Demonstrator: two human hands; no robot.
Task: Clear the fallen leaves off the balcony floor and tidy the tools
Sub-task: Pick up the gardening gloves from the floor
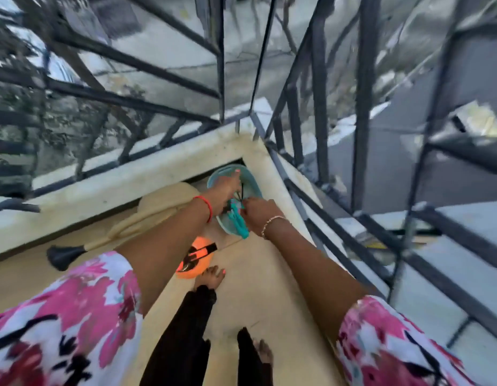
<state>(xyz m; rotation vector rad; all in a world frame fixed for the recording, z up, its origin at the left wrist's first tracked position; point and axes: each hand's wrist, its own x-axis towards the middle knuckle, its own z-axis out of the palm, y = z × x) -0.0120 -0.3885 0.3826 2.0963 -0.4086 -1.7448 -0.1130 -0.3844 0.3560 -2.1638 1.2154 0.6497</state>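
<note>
A teal dustpan (252, 181) stands in the balcony's far corner, against the low cream wall (147, 174). My left hand (227, 190) reaches along its left rim, fingers stretched to the far edge and holding it. My right hand (259, 213) is closed around the top of the pan's teal handle (239, 222). A pale straw broom (161, 203) with a black end cap (63, 257) lies on the floor to the left. Motion blur hides whether any leaves are in the pan.
An orange round object with black markings (195, 259) lies on the cream floor by my left bare foot (211, 277). Dark metal railings (319, 112) enclose the corner, with a street far below. My right foot (262, 351) is near the bottom edge.
</note>
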